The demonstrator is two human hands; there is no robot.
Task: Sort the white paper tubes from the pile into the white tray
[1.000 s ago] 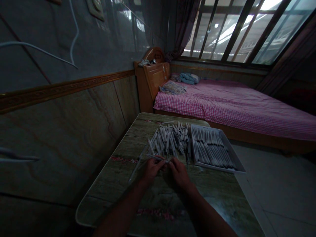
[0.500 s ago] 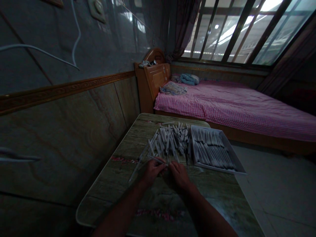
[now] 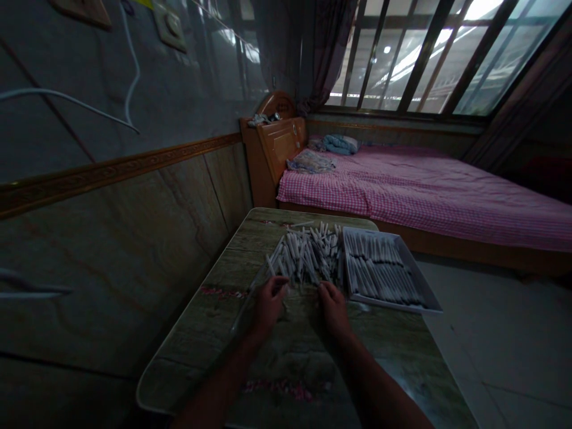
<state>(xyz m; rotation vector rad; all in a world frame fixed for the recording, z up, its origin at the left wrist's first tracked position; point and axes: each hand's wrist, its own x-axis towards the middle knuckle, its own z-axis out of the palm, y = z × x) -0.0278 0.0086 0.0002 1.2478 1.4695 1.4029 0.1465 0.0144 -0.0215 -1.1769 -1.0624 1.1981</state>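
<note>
A loose pile of white sticks lies on the far half of the table. To its right a white tray holds several white sticks laid in rows. My left hand rests at the pile's near left edge with its fingers curled; the dim light hides what they grip. My right hand is a hand's width to the right, its fingers reaching forward onto the pile's near edge.
A long thin rod lies on the table left of my left hand. Marble wall runs along the left. A bed with a pink checked sheet stands behind the table, under a barred window. Tiled floor is on the right.
Earlier both hands held one white stick between them close together. Now they have parted and moved forward to the pile's near edge, and that stick no longer shows between them.
</note>
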